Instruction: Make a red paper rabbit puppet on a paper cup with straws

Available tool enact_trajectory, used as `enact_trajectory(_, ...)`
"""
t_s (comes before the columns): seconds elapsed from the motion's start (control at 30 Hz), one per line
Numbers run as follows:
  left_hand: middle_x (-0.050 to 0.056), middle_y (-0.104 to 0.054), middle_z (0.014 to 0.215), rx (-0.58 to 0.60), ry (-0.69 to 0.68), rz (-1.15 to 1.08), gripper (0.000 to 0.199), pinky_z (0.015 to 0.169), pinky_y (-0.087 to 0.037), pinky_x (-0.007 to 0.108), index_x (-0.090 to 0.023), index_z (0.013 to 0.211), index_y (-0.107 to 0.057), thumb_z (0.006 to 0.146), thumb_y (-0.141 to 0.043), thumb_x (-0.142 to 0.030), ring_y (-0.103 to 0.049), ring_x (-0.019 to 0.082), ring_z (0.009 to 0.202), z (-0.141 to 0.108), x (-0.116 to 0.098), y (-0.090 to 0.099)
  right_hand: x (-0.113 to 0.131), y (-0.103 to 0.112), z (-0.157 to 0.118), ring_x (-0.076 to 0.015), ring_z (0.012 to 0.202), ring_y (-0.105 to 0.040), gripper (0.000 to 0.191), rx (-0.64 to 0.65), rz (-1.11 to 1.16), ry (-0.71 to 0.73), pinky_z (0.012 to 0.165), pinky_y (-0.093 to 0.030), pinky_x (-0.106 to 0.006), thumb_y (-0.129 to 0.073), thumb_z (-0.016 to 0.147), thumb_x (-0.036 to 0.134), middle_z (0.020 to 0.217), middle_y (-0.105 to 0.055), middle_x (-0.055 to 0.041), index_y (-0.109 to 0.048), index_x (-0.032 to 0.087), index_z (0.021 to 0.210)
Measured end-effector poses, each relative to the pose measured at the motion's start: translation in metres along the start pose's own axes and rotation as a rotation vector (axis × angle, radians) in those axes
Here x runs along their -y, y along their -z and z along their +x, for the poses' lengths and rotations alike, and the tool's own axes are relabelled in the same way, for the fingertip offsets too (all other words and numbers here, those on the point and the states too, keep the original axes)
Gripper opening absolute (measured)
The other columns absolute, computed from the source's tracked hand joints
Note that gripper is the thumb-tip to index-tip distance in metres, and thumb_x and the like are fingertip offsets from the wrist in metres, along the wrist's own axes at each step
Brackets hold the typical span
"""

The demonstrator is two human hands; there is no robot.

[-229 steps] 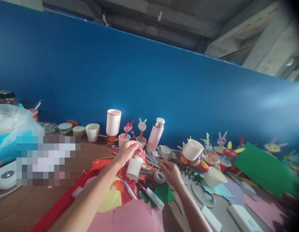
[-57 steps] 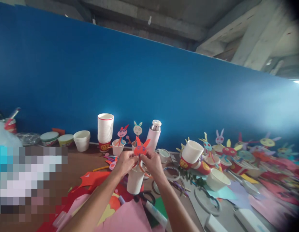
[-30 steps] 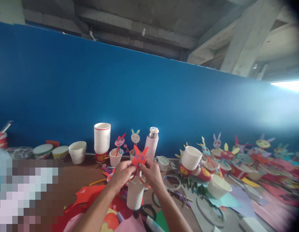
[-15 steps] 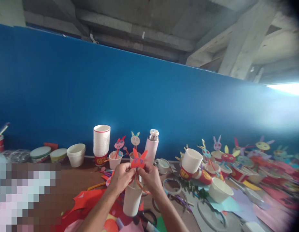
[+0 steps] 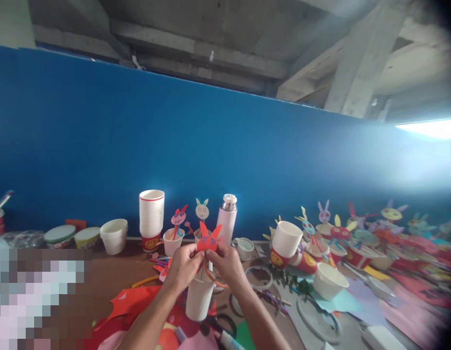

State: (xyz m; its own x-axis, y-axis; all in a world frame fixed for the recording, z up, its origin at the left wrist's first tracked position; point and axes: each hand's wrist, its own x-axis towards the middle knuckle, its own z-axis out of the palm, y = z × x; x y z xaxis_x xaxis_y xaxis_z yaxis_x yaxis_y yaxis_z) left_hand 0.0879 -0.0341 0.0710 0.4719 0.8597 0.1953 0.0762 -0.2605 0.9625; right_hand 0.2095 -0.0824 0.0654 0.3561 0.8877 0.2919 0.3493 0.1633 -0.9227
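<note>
A red paper rabbit head [image 5: 207,242] with two pointed ears and a drawn face is pinched between both hands, above a white paper cup [image 5: 199,300]. My left hand [image 5: 184,265] grips its left side. On the right side, my right hand [image 5: 226,262] holds it with thumb and fingertips. An orange strip [image 5: 213,277] hangs below the head at the cup's mouth. Behind the hands stand a pink thermos [image 5: 227,218] and a small cup [image 5: 173,241] with a pink paper figure [image 5: 179,217].
A tall stack of paper cups [image 5: 151,214] is at the back left. Many cups with paper rabbits [image 5: 345,233] line the right side. Red paper [image 5: 134,301], tape rolls and scissors [image 5: 225,323] lie near the upright cup. A blue wall [image 5: 196,131] rises behind.
The view has shifted slightly, so most objects sit a little further left. Both hands keep their hold on the red rabbit head, nearly unmoved.
</note>
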Motion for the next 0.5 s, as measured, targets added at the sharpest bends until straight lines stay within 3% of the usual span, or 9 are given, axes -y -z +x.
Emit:
enact_trajectory(0.37,0.002,-0.061,0.061,-0.005,-0.056,0.049,0.028,0.055,-0.040,0.022,-0.011,0.083,-0.064,0.068,-0.051,-0.031,-0.056,0.018,0.063,0.0007,0.0031,0.0027,-0.0033,-0.0034,-0.0002,-0.0120,0.057,-0.051,0.017,-0.008,0.010,0.036,0.051,-0.036,-0.019,-0.053,0.068,0.023,0.062,-0.060,0.0018,-0.067,0.016,0.074)
enact_trajectory(0.5,0.000,-0.058,0.057,-0.029,-0.051,0.049,0.025,0.054,-0.039,0.021,-0.012,0.074,-0.063,0.068,-0.051,-0.033,-0.055,0.016,0.060,0.0006,0.0024,0.0014,-0.0034,-0.0045,-0.0008,-0.0131,0.058,-0.052,0.017,-0.027,0.000,0.056,0.050,-0.037,-0.019,-0.052,0.068,0.023,0.062,-0.061,0.0007,-0.067,0.015,0.072)
